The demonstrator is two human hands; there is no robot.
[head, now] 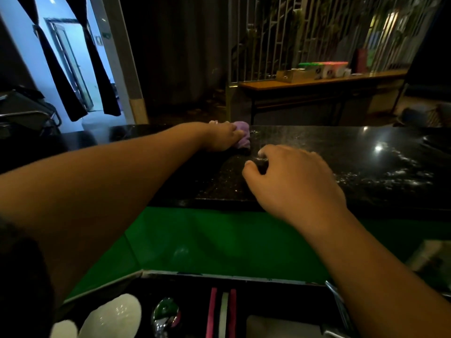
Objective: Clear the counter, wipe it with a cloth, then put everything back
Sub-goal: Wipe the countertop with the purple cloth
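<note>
one bunched purple cloth [242, 135] sits at the far edge of the black speckled stone worktop [366, 164]. the left hand [220, 138] is on it, fingers curled round it. the right hand [292, 184] rests just beside, fingers loosely bent, holding nothing. writing on the far boxes [325, 69] is too small to read.

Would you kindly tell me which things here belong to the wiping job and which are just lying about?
Job: purple cloth, gripped by the left hand; black counter.
Lying about: boxes on the far table; dark curtains.
</note>
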